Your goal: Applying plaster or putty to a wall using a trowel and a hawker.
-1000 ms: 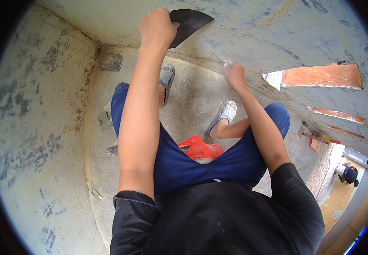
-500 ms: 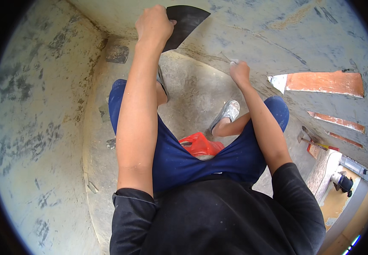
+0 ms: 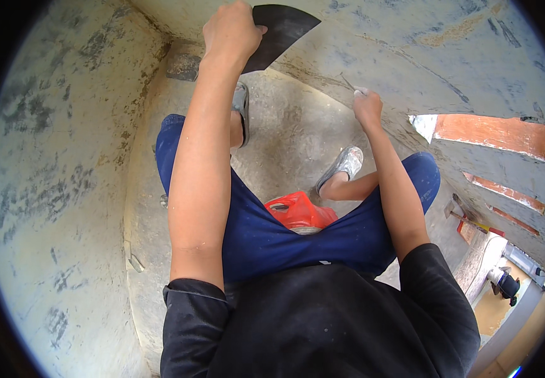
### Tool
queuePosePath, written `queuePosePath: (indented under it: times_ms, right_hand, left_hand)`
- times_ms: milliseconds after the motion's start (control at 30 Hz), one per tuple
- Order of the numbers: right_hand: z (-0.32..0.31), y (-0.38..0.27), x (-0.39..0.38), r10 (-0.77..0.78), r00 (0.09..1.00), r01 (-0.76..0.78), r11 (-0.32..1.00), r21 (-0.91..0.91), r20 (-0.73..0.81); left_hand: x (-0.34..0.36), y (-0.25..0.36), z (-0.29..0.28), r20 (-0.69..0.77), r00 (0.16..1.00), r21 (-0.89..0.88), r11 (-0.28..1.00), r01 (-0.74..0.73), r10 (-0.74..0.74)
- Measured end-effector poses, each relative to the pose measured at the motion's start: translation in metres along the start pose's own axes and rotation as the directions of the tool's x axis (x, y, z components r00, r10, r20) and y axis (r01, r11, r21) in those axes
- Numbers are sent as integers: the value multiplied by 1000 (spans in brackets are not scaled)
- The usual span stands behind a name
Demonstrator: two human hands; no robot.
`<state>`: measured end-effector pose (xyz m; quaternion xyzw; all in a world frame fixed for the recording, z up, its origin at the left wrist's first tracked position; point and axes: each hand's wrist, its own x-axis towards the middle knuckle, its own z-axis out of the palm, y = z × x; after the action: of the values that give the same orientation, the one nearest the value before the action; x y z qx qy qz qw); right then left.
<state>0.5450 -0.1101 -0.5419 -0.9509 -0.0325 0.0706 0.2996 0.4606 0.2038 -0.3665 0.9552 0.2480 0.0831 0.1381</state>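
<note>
My left hand point(image 3: 231, 33) is closed round one end of a thin, dark, fan-shaped sheet point(image 3: 283, 36), its thumb lying on the face. The sheet is up in front of the far wall point(image 3: 386, 38); whether it touches cannot be told. Lower and to the right, my right hand point(image 3: 368, 108) is closed on a slim tool with a pale handle and thin shaft point(image 3: 347, 82), whose tip points up and left near the same wall. Its exact kind is too small to make out.
My shoes stand on the dusty floor point(image 3: 275, 126). A red plastic bag point(image 3: 301, 211) lies between my legs. Stained walls enclose the left and far sides. Openings showing orange brick point(image 3: 493, 135) cut the right wall. A dark-topped object point(image 3: 505, 283) and planks point(image 3: 480, 261) lie lower right.
The view has shifted slightly, so the wall openings sit lower and farther right. Both hands keep their grip, and the right one appears slightly farther right. More of my left shoe shows.
</note>
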Motion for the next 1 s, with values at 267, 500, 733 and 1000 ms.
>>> queuePosePath:
  times_ms: [267, 500, 733, 1000]
  right_hand:
    - [2, -10, -8, -40, 999, 40, 999, 6, -24]
    - [5, -2, -3, -66, 996, 65, 998, -19, -54]
    - [2, -11, -3, -23, 999, 23, 1000, -4, -33]
    - [6, -3, -7, -43, 997, 40, 998, -42, -68]
  left_hand:
    - [-5, -15, 3, 32, 999, -2, 1000, -7, 7]
    - [2, -1, 11, 26, 998, -7, 999, -48, 48]
    - [4, 8, 16, 63, 997, 3, 999, -52, 52]
    - [0, 5, 16, 64, 995, 9, 997, -72, 71]
